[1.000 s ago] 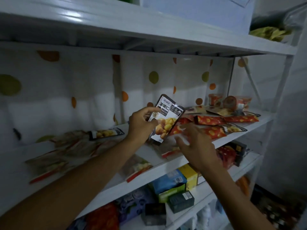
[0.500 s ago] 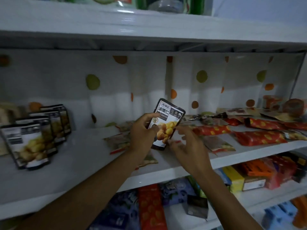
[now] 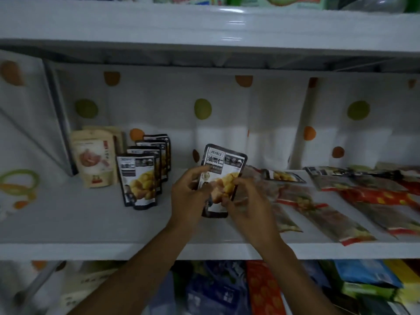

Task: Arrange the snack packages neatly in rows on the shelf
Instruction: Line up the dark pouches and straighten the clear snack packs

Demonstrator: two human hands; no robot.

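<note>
I hold a black-and-white chestnut snack pouch (image 3: 223, 162) upright over the middle of the white shelf (image 3: 68, 223). My left hand (image 3: 189, 194) grips its left edge, and my right hand (image 3: 246, 201) pinches its right lower side. To the left stands a row of several matching chestnut pouches (image 3: 138, 180), one behind another. Further left stand beige pouches (image 3: 94, 155). On the right, several red and clear snack packages (image 3: 322, 212) lie flat and loose on the shelf.
An upper shelf board (image 3: 204, 26) hangs close above. A dotted white curtain (image 3: 227, 114) backs the shelf. A metal brace (image 3: 56, 119) slants at the left end. The lower shelf holds coloured boxes (image 3: 363, 278) and bags.
The view has swung left, bringing the standing row of pouches into sight. My right hand has closed onto the held pouch, which now hangs lower over the shelf.
</note>
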